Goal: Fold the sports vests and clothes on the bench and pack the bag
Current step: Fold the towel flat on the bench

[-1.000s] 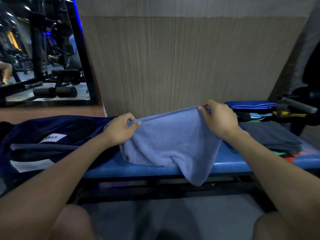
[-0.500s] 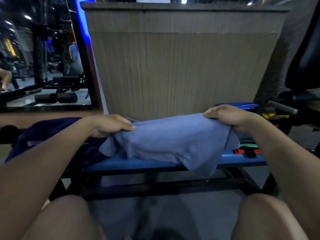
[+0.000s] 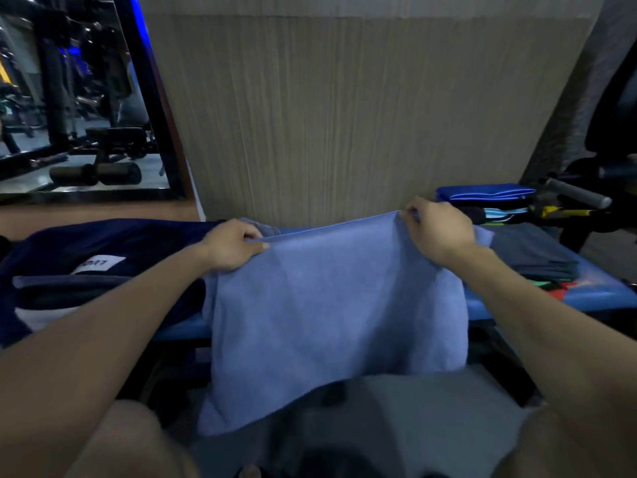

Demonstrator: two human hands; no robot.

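The left hand [image 3: 231, 243] and right hand [image 3: 437, 232] pinch the top edge of a soft, fuzzy blue cloth [image 3: 331, 315] with curled fingers. It hangs flat over the smooth blue desk [image 3: 593, 294].

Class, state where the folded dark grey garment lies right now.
In the head view the folded dark grey garment lies on the blue bench at the right, just beyond the right hand, in front of the folded blue stack.

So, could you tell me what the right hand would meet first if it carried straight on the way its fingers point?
The right hand points up-left, away from the person; past the pinched blue towel edge it would probably meet the wood-grain panel, though depth is unclear.
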